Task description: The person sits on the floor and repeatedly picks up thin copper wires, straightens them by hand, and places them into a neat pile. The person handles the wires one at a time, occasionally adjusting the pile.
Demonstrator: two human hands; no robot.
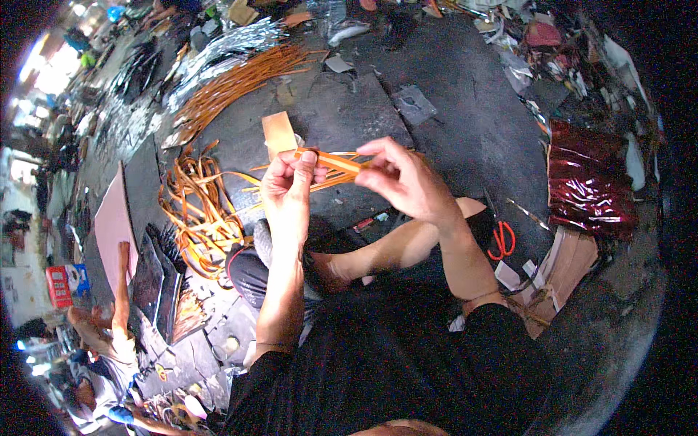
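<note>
One orange strip (340,161) ran between both hands' fingers — left hand (287,187) pinched one end, right hand (408,185) curled at other, grip unclear; keeping strip flat, untwisted likely served best.

The person wore a plain black short-sleeved shirt of soft, loose cloth (392,356), its front broad and dark, with faint creases and little sheen. The black left sleeve (270,363) and the black right sleeve (488,320) both ended near the elbow, leaving the left forearm (280,291) and the right forearm (465,261) bare. The left hand (287,189) and the right hand (411,185) were bare too, down to the fingertips. One slim, rounded lower leg (396,247) showed uncovered. Dark cloth (249,282) by the left forearm carried a thin reddish edge; its garment could not be told.
</note>
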